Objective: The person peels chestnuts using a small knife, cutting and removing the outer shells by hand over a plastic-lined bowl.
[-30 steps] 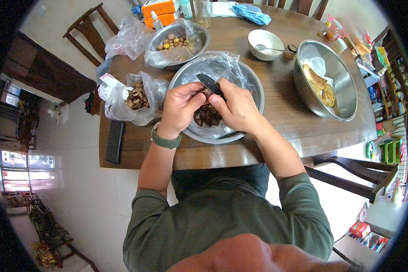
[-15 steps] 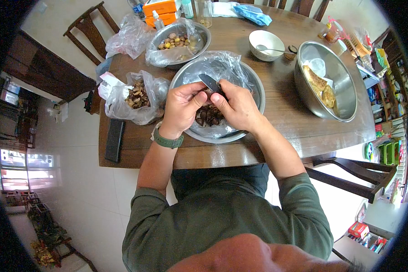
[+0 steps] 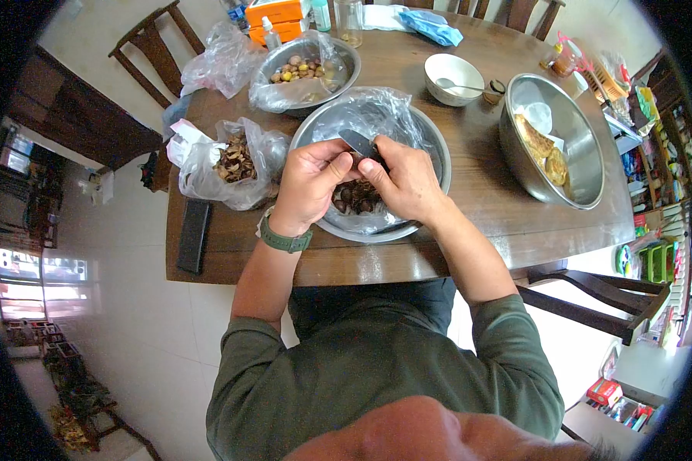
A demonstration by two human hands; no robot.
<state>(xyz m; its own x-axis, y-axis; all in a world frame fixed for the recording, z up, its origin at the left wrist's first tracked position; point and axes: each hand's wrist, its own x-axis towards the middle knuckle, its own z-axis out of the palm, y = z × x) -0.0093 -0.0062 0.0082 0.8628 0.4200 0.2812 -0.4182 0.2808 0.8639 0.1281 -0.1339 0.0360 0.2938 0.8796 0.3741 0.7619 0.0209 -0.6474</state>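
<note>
Over the steel bowl (image 3: 443, 165), I saw the right hand (image 3: 404, 178) closed on a knife (image 3: 355, 141), its blade between both hands; the left hand (image 3: 312, 183) was curled, its hold hidden from me.

- Brown wood tbl (image 3: 480, 173), rounded far edge
- Lg steel basin (image 3: 444, 157), front ctr
- Smaller steel basin (image 3: 354, 71) just behind it, to L
- Open clear plastic bag (image 3: 265, 150), L of lg basin
- Blk rect. slab (image 3: 194, 237), nr front L corner
- White bowl (image 3: 441, 69), back R of lg basin
- Deep steel bowl (image 3: 583, 146), R side
- Orange boxes (image 3: 277, 11), far L
- Blue plastic pc (image 3: 432, 25), at back
</note>
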